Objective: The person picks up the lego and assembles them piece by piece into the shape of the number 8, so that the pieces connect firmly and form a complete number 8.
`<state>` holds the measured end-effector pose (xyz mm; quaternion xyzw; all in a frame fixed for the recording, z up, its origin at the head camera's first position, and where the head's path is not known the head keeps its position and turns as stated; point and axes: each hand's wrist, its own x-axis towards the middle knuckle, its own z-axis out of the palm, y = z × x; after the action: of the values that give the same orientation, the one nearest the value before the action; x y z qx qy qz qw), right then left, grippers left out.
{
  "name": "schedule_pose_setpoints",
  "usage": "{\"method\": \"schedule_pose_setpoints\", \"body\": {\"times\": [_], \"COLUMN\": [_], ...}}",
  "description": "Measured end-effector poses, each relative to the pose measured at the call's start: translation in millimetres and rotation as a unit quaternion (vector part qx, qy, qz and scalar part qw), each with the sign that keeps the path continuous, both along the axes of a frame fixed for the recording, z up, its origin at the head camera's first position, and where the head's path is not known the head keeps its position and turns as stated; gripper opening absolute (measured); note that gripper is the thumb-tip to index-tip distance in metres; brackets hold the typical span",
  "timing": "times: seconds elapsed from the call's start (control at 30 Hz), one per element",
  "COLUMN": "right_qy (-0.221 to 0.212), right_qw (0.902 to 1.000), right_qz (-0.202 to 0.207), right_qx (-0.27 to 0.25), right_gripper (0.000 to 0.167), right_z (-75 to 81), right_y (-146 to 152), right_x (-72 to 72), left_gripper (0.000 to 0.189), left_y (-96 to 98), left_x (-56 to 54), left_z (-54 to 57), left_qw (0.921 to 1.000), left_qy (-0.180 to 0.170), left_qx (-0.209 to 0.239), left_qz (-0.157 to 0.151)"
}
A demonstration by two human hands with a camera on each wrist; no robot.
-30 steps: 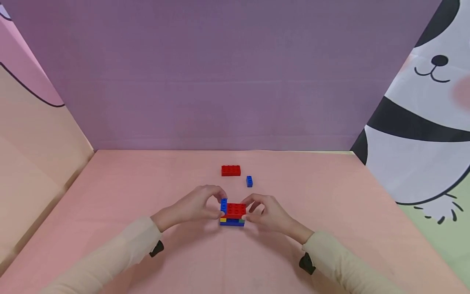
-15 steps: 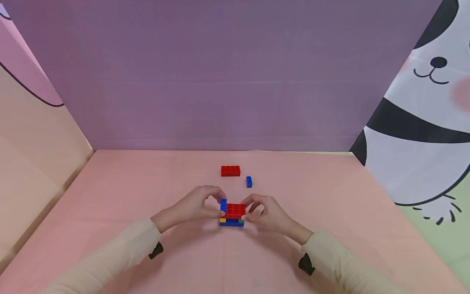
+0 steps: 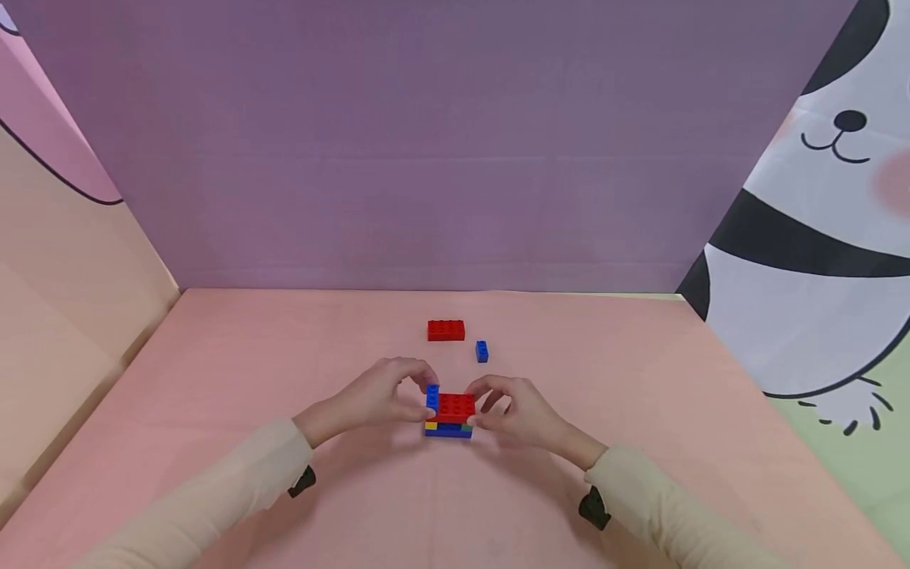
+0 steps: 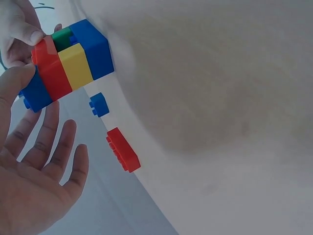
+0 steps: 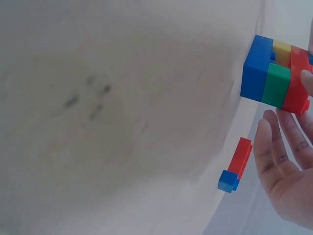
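Note:
A stack of toy building bricks stands on the table in front of me. At its bottom lies a blue brick [image 3: 448,433]. Over it sit a yellow brick [image 4: 76,67] on the left and a green brick [image 5: 277,85] on the right, with a gap between them. A red brick [image 3: 457,407] spans both. Across the red brick's left end sits a small blue brick [image 3: 432,397], which my left hand [image 3: 384,393] pinches between thumb and finger. My right hand [image 3: 522,411] grips the red brick's right end, thumb in front and fingers behind.
Beyond the stack, a loose red brick [image 3: 445,330] lies on the pink table [image 3: 298,332]. A small loose blue brick [image 3: 482,352] is nearer, slightly to the right. A purple backdrop [image 3: 441,158] rises at the table's far edge, with printed panels at both sides.

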<state>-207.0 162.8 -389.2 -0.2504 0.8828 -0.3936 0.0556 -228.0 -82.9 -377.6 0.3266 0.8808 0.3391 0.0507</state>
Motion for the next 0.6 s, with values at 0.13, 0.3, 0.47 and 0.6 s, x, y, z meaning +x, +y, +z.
{"method": "schedule_pose_setpoints", "body": {"times": [0.13, 0.3, 0.47, 0.6], "right_qy": [0.000, -0.004, -0.002, 0.008], "right_qw": [0.9999, 0.9996, 0.9989, 0.9987], "right_qz": [0.011, 0.025, 0.042, 0.046], "right_qx": [0.003, 0.012, 0.023, 0.019], "right_gripper": [0.032, 0.033, 0.034, 0.036], "right_z": [1.4, 3.1, 6.9, 13.5], "right_y": [1, 4, 4, 5], "right_x": [-2.0, -6.0, -10.4, -13.7], "left_gripper": [0.031, 0.032, 0.032, 0.032], "left_y": [0.6, 1.3, 0.9, 1.0], "left_x": [0.2, 0.2, 0.5, 1.1], "left_z": [0.5, -0.5, -0.5, 1.2], "left_qw": [1.0000, 1.0000, 1.0000, 0.9999], "left_qy": [0.002, -0.003, -0.007, -0.009], "left_qx": [-0.004, -0.002, -0.002, -0.001], "left_qz": [0.002, 0.002, 0.005, 0.006]}}
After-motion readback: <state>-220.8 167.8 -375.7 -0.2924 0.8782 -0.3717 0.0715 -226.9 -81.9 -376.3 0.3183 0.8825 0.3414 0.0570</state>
